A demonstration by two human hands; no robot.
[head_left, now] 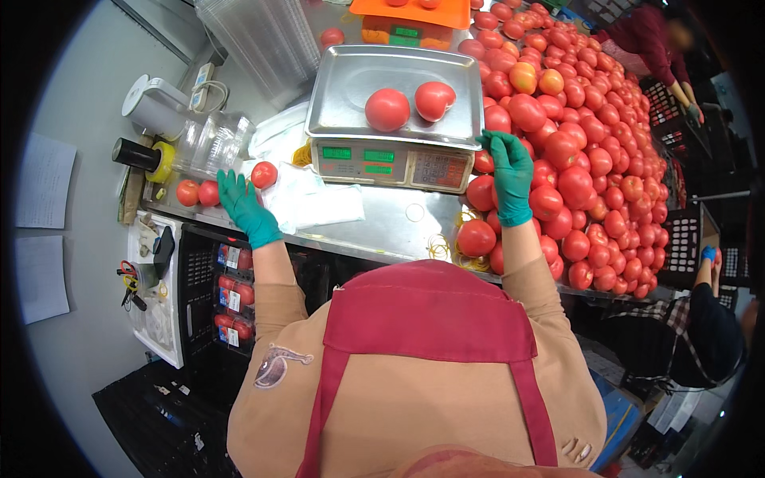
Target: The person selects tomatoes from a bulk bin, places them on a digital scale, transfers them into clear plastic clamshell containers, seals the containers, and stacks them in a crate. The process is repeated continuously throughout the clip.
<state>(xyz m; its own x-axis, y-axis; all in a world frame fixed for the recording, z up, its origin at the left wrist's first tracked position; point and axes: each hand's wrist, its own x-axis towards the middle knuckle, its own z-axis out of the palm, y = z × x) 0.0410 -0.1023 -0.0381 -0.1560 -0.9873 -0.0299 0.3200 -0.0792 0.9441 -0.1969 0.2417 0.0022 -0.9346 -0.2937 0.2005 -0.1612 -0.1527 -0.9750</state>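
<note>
My left hand (245, 209), in a green glove, spreads its fingers over the left part of the metal table, holding nothing. Beside it lie a tomato (208, 193) on one side and another tomato (264, 175) on the other. My right hand (510, 173), gloved likewise, is at the right corner of a digital scale (358, 164), by the tomato heap; its fingers are bent, and whether anything is between them cannot be made out. On the scale's steel tray (340, 77) rest two tomatoes, one round (387, 110) and one creased (435, 101).
A large tomato heap (586, 149) covers the right side. Clear plastic containers (263, 48) are stacked at the back left, near a white jug (155, 104). Packed tomatoes (234, 294) sit in a black crate (197, 269) below. Two people (645, 42) (699, 334) work at right.
</note>
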